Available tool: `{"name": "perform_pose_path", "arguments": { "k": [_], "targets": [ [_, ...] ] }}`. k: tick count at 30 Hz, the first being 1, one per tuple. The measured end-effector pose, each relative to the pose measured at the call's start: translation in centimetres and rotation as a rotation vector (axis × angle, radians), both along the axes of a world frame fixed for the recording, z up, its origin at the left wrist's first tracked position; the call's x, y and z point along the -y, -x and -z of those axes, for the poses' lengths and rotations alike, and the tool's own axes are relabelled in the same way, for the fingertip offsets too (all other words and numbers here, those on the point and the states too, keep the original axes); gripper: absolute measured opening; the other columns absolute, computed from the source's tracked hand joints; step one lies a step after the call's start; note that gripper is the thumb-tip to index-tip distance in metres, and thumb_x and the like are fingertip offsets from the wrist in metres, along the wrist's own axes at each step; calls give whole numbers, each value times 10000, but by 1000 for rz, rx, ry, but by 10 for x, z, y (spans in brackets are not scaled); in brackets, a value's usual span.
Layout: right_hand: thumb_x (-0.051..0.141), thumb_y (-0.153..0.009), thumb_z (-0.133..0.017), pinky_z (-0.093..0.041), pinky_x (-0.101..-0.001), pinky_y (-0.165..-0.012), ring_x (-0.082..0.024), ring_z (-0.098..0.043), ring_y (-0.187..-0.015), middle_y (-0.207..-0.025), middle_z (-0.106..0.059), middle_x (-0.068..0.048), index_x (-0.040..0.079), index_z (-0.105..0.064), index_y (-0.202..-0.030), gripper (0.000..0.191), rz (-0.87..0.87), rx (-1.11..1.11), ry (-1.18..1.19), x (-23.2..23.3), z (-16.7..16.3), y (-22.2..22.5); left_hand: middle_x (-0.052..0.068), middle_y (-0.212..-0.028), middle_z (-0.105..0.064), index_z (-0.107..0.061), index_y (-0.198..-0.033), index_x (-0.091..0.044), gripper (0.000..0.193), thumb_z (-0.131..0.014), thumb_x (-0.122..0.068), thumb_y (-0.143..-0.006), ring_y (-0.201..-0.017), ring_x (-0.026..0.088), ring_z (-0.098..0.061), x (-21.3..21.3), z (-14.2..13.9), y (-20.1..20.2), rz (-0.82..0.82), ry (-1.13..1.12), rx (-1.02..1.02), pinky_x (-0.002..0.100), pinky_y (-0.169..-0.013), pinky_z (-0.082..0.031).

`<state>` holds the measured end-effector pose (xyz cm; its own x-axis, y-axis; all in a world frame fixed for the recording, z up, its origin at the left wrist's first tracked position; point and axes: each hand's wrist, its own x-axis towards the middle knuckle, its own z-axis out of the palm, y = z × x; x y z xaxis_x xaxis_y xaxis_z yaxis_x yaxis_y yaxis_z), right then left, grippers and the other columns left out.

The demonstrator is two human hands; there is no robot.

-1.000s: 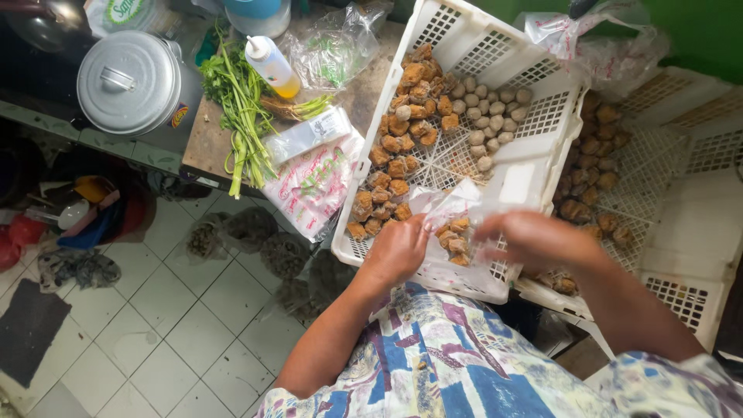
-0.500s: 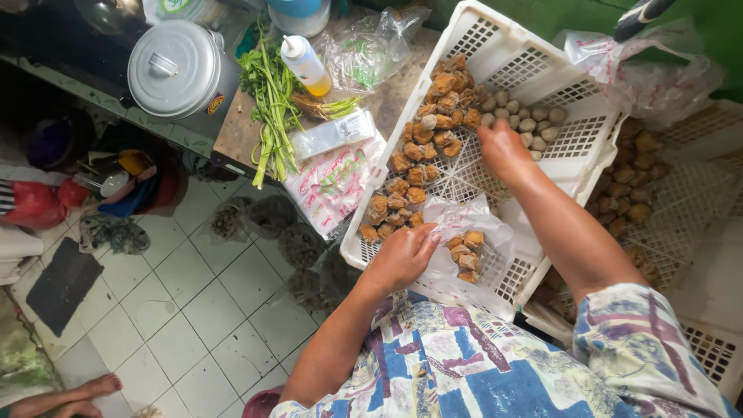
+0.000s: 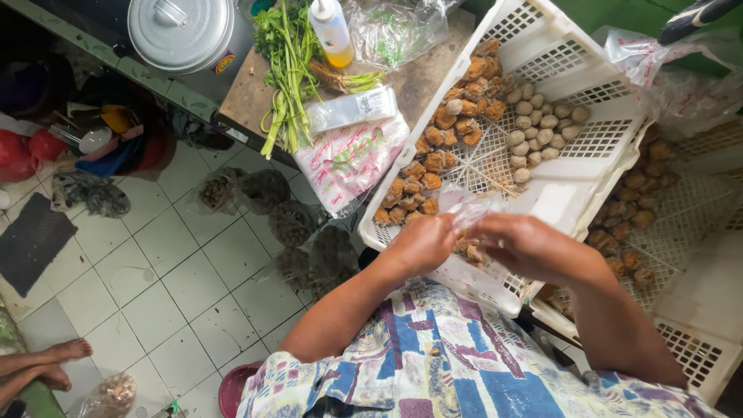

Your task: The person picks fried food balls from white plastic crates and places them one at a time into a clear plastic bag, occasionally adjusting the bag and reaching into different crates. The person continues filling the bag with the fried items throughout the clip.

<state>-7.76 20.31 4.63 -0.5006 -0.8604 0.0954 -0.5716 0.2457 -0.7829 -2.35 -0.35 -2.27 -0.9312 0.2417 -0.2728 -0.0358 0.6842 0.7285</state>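
Both hands are back together now over the near edge of the white crate (image 3: pixel 588 116). Half a sec ago the right hand (image 3: pixel 534 246) was stretched out far into the crate by the pale round balls (image 3: pixel 534 131); now it's pulled in near, right beside the left hand (image 3: pixel 422 244). Between them is the small clear plastic bag (image 3: pixel 472 217) w/ a few brown pieces in it. Left fingers are curled shut on the bag's left side, same grip as before. Right fingers are bent in at the bag's mouth and touching it, but can't tell if they're pinching plastic or holding a piece, bit blurred.

Rest of the crate looks unchanged: brown fried chunks (image 3: pixel 433 155) in a band on the left, pale balls to the right of them. Second crate (image 3: pixel 696 232) w/ more brown pieces sits under it on the right.

Camera shifted a bit too. Far left on the desk (image 3: pixel 248 97): green herbs (image 3: pixel 286 62), squeeze bottle (image 3: pixel 331 31), printed bag stack (image 3: pixel 348 159), metal pot (image 3: pixel 182 31). Someone else's bare feet (image 3: pixel 46 364) at near left on the tiled floor (image 3: pixel 155 286).
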Motion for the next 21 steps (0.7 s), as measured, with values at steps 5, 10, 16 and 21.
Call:
{"name": "perform_pose_path", "arguments": {
  "k": [5, 10, 16, 21],
  "targets": [
    [349, -904, -739, -588, -403, -821, -285, -736, -946, -1022, -735, -135, 92, -666, -1187, 389, 270, -24, -333, 82, 35, 32, 213, -882, -729, -707, -983, -30, 266, -515, -214, -1001, -839, 394, -712, 0, 1, -17, 266, 168, -143, 514, -784, -556],
    [424, -681, -864, -522, -498, -888, -402, -610, -1120, -1183, -617, -210, 76, -659, -1192, 652, 315, -174, -495, 154, 81, 29, 181, -854, -744, -762, -839, -59, 193, -581, -121, -855, -812, 345, -738, 2, 1, -26, 433, 241, -265, 481, -777, -579],
    [259, -777, -746, -548, -460, -945, -347, -648, -1086, -1103, -670, -164, 73, -685, -1177, 446, 418, -162, -301, 150, 108, 25, 186, -825, -743, -763, -824, -55, 166, -610, -113, -800, -832, 357, -738, 15, -8, -27, 443, 193, -250, 486, -783, -572],
    [168, -930, -685, -592, -303, -826, -143, -665, -931, -1080, -670, -59, 55, -667, -1188, 282, 542, 275, 23, 87, 97, 28, 201, -867, -734, -722, -958, -38, 201, -556, -108, -870, -829, 366, -738, 21, -9, -20, 376, 90, -170, 506, -761, -574]
  ]
}}
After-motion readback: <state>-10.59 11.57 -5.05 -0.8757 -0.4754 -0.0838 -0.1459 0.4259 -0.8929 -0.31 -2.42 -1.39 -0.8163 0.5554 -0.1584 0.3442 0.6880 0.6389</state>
